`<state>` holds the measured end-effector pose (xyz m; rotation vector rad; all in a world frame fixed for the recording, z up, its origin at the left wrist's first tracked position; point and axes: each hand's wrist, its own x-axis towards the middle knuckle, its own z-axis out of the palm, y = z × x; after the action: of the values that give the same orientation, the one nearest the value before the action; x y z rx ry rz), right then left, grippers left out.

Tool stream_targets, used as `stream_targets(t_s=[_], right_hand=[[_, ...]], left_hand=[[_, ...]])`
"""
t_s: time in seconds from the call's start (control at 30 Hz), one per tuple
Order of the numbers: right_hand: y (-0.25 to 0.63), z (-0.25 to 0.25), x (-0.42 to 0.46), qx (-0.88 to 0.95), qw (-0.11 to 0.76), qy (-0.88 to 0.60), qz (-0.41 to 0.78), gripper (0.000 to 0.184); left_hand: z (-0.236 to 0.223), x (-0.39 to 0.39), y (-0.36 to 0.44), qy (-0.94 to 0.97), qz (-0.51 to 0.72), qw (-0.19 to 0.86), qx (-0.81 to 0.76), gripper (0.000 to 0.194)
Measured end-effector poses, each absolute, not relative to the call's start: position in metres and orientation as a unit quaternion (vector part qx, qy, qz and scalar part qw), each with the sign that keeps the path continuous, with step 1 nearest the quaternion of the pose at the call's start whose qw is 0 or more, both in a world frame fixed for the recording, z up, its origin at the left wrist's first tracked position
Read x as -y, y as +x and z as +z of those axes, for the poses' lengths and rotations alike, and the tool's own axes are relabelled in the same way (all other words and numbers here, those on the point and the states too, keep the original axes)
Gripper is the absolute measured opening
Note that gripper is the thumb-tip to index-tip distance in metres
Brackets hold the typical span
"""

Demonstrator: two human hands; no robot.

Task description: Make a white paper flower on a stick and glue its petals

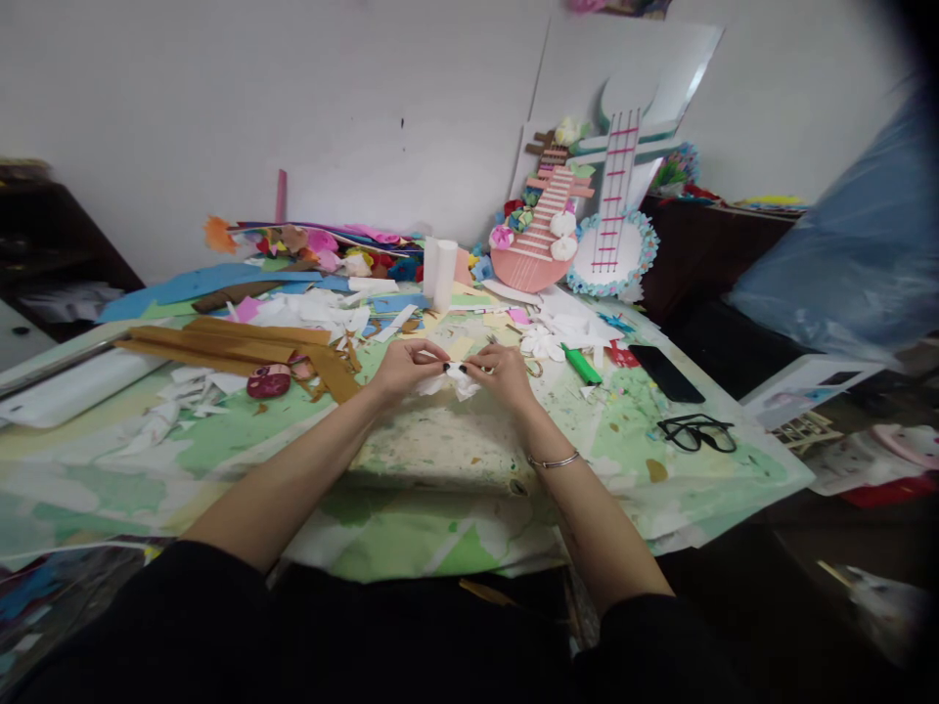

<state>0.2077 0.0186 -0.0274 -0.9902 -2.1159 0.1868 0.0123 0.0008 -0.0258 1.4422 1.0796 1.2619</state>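
Observation:
My left hand (407, 370) and my right hand (505, 376) meet over the middle of the table. Both are closed in a pinch on a small crumpled piece of white crepe paper (467, 387), whose loose ends hang below the fingertips. A gold-coloured loop (536, 369) shows beside my right hand, and a thin grey tip pokes out above its fingers; whether they belong to one tool I cannot tell. White paper petals (541, 342) lie to the right, near a green glue bottle or marker (582, 365).
Brown crepe strips (220, 342) and a dark red round item (268, 380) lie left. White paper rolls (443, 277) stand at the back. Two decorated cardboard instruments, one pink (532, 269), one white (598, 259), lean on the wall. A phone (666, 374) and glasses (696, 433) lie right.

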Motion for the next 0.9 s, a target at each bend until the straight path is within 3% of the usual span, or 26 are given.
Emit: stream_targets(t_s=[0.37, 0.67, 0.8, 0.9], right_hand=[[0.2051, -0.0242, -0.0146, 0.824, 0.387, -0.405, 0.083, 0.018], [0.207, -0.0289, -0.0184, 0.722, 0.492, -0.45, 0.186, 0.024], [0.2068, -0.0321, -0.0205, 0.707, 0.5, -0.452, 0.215, 0.028], [0.2054, -0.0332, -0.0207, 0.708, 0.496, -0.442, 0.237, 0.029]], left_hand=[[-0.0249, -0.002, 0.0122, 0.569, 0.518, 0.48, -0.422, 0.032], [-0.0221, -0.0061, 0.0085, 0.499, 0.564, 0.592, -0.288, 0.035], [-0.0233, -0.0044, 0.0097, 0.507, 0.553, 0.591, -0.296, 0.047], [-0.0242, -0.0042, 0.0126, 0.51, 0.56, 0.577, -0.305, 0.042]])
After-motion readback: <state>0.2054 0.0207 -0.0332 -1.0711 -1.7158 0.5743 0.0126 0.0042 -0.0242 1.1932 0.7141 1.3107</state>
